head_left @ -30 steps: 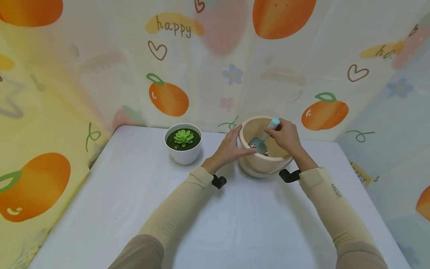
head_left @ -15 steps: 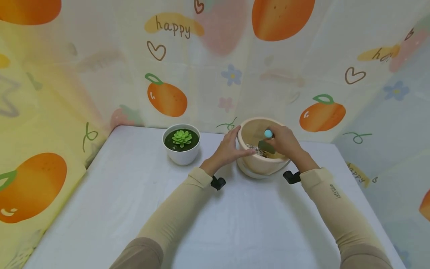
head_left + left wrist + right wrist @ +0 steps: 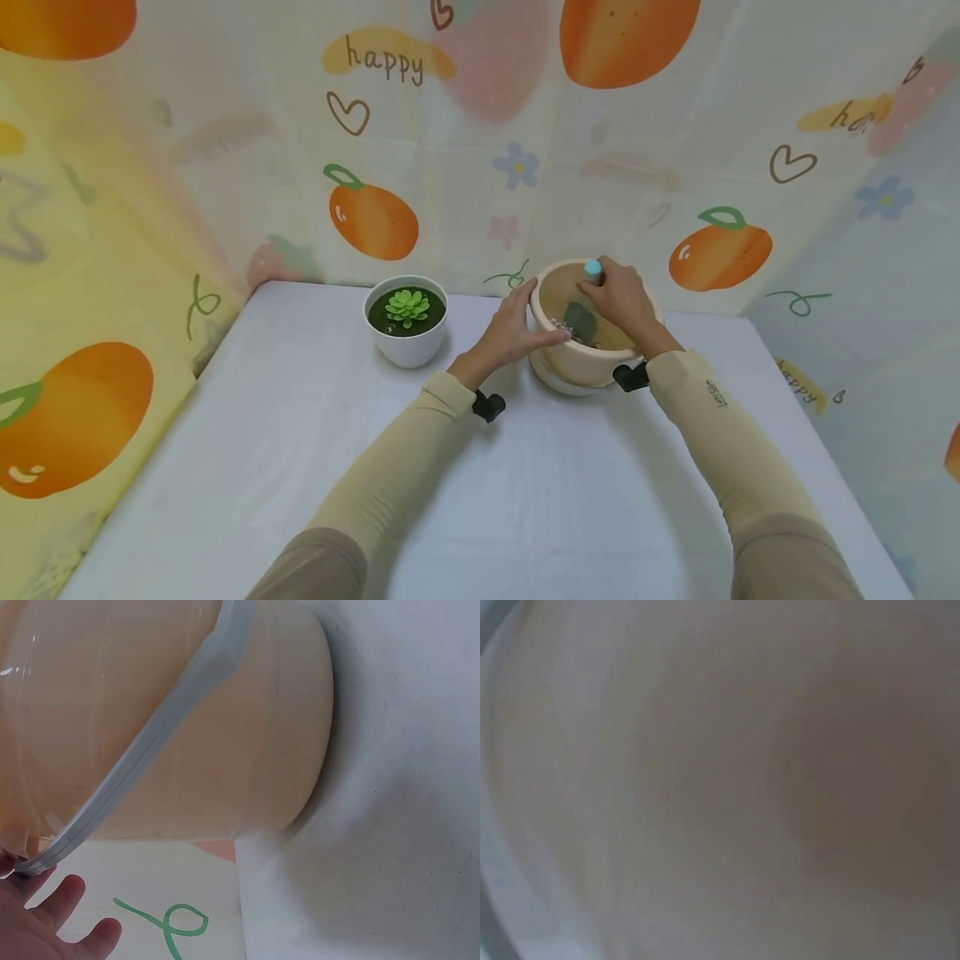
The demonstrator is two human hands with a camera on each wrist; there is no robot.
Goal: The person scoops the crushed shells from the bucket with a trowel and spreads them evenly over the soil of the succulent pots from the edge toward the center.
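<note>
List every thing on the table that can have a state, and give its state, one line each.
beige pot: upright on the table, open top, pebbles in the bottom.
trowel: blade down inside the beige pot, blue handle end up.
right hand: grips the trowel handle.
left hand: rests on the beige pot's rim and side, steadying it.
white pot: upright, apart from the hands, holding a green succulent in dark soil.

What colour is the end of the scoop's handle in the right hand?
Light blue, on the scoop gripped by the right hand; clearest in the head view.
</note>
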